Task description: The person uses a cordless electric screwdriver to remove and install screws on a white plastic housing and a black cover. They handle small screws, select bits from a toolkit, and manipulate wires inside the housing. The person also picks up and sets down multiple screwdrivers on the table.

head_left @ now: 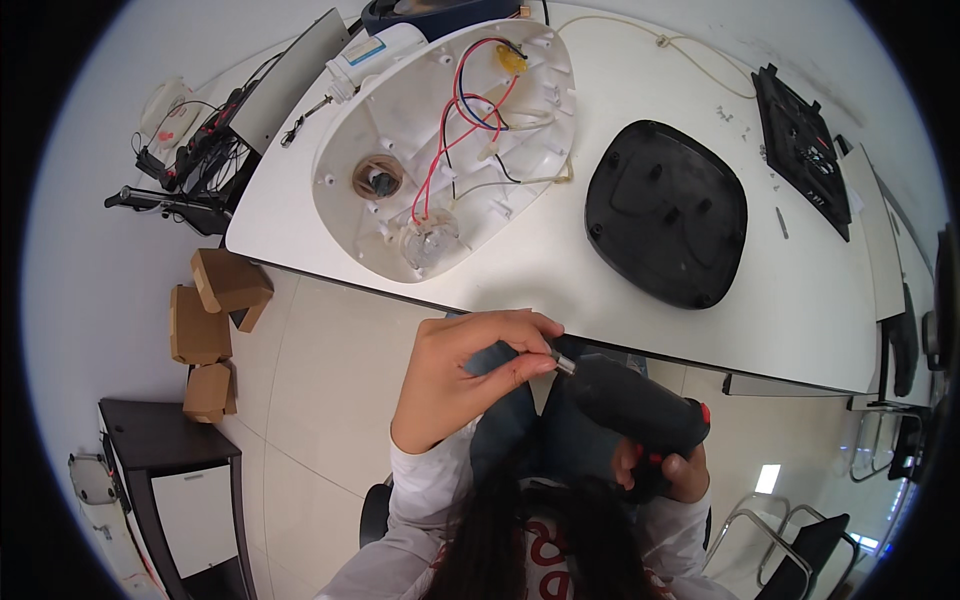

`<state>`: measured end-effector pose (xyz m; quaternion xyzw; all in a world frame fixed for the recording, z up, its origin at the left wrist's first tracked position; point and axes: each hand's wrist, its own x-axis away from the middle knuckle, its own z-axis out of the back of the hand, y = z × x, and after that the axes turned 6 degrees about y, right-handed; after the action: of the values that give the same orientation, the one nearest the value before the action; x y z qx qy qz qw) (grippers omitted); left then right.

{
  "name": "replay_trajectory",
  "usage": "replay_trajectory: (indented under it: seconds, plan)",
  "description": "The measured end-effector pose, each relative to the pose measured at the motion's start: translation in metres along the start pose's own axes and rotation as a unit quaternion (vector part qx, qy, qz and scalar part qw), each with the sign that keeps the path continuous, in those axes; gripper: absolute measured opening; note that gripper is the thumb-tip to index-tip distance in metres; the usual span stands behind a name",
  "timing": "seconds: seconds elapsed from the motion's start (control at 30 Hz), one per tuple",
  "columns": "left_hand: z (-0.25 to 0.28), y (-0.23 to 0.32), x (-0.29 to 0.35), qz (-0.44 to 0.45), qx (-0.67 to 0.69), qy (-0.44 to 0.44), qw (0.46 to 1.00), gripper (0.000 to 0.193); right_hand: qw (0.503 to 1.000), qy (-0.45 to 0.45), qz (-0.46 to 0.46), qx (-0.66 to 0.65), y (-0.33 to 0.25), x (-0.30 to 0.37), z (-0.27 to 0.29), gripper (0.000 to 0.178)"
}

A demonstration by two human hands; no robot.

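Note:
My right hand [688, 474] is wrapped round the grip of a black cordless screwdriver [635, 402] with red parts, held over my lap just off the table's front edge. Its metal chuck points left. My left hand [478, 368] pinches the tip there between thumb and forefinger, at a small metal bit [552, 352]. Beyond, on the table, lies a white plastic housing [400, 130], open side up, with red, black and blue wires [462, 112] inside. Right of it rests a black rounded base plate [668, 215].
The white table [540, 270] curves around me. On its right are a black plastic tool case [800, 140], loose screws [728, 114] and a thin metal bit [782, 222]. A white cylinder [375, 55] stands behind the housing. Cardboard boxes [200, 325] and a dark cabinet [170, 440] stand left, chairs [800, 550] right.

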<state>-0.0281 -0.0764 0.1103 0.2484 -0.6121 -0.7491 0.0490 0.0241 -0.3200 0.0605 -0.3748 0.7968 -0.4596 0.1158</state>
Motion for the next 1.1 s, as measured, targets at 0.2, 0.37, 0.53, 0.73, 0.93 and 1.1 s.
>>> replay_trajectory:
  seconds: [0.2, 0.37, 0.53, 0.73, 0.93, 1.1]
  plan:
    - [0.002, -0.006, 0.002, 0.006, 0.096, -0.027, 0.995, 0.011, 0.997, -0.027, -0.043, -0.060, 0.005, 0.002, 0.003, 0.066]
    - [-0.008, -0.018, 0.001, -0.025, 0.083, 0.063, 0.994, 0.012, 0.996, -0.005, -0.040, -0.075, 0.008, -0.005, -0.014, 0.061]
    - [-0.028, -0.030, 0.008, 0.043, 0.329, 0.096, 0.938, 0.031, 0.995, 0.003, -0.040, -0.089, 0.012, -0.005, -0.032, 0.065]
    - [-0.015, -0.032, 0.015, 0.061, 0.192, 0.209, 0.957, 0.031, 0.995, -0.050, -0.042, -0.069, 0.015, -0.013, -0.048, 0.059]
    - [-0.002, -0.037, 0.026, 0.056, 0.012, 0.361, 0.931, 0.027, 0.999, -0.045, 0.014, -0.003, 0.029, -0.043, -0.071, 0.042]
    - [0.012, -0.059, 0.029, -0.133, -0.142, 0.518, 0.833, 0.025, 0.997, -0.037, 0.008, 0.060, 0.036, -0.056, -0.077, 0.038]
